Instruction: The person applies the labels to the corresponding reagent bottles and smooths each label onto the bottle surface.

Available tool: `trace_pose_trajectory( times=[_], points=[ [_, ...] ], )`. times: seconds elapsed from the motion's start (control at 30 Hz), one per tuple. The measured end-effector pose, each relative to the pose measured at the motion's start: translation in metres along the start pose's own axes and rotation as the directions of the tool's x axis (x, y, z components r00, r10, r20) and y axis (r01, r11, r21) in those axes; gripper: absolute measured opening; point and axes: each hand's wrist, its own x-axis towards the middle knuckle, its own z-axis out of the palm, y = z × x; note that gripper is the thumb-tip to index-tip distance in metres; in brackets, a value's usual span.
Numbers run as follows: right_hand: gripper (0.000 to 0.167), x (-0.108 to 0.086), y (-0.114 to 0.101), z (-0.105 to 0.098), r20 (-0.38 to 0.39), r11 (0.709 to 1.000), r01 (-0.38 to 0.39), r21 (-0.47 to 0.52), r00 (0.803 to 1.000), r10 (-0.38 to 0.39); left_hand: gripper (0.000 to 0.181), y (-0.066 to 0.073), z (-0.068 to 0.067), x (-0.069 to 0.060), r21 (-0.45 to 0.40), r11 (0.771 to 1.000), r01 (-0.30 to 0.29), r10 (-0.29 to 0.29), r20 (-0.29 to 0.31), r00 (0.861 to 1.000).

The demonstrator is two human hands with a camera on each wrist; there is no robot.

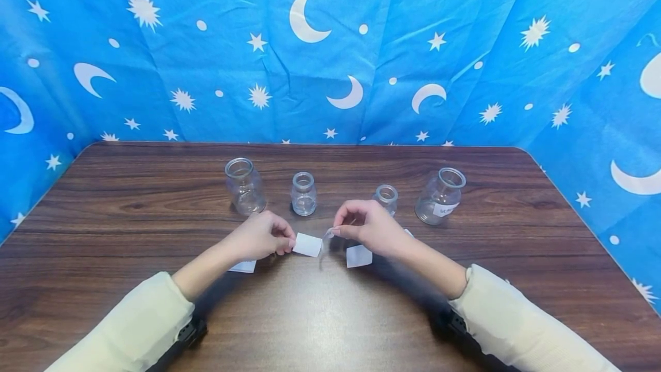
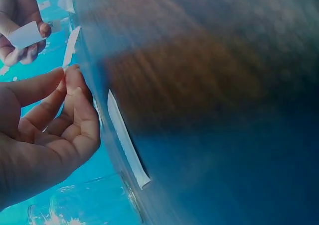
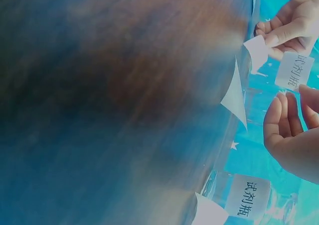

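The lettered label (image 3: 294, 70) is held above the table (image 1: 315, 326), one corner pinched in the fingers of the right hand (image 1: 369, 225), while the left hand (image 1: 263, 237) pinches a white slip (image 1: 308, 244) near it. This looks like separating a sticker from its backing; the next move would call for steady fingers and a free edge. Behind, the big right jar (image 1: 426, 204) bears a label; the big left jar (image 1: 247, 193) and middle small jar (image 1: 303, 197) show none; a hand partly hides the other small jar (image 1: 387, 198). No contents show in any.
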Motion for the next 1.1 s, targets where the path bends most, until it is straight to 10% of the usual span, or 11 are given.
trace_pose_trajectory(
  times=[0.47,1.1],
  points=[
    [0.005,0.003,-0.002,0.000,-0.025,0.997,-0.072,0.016,0.997,0.073,0.007,0.024,-0.010,-0.005,0.053,0.998,-0.018,0.024,-0.115,0.993],
    [0.011,0.008,-0.006,0.005,-0.079,0.997,-0.051,0.062,0.995,0.055,0.013,0.034,0.009,0.000,0.008,0.995,-0.101,0.101,-0.181,0.978]
  ],
)
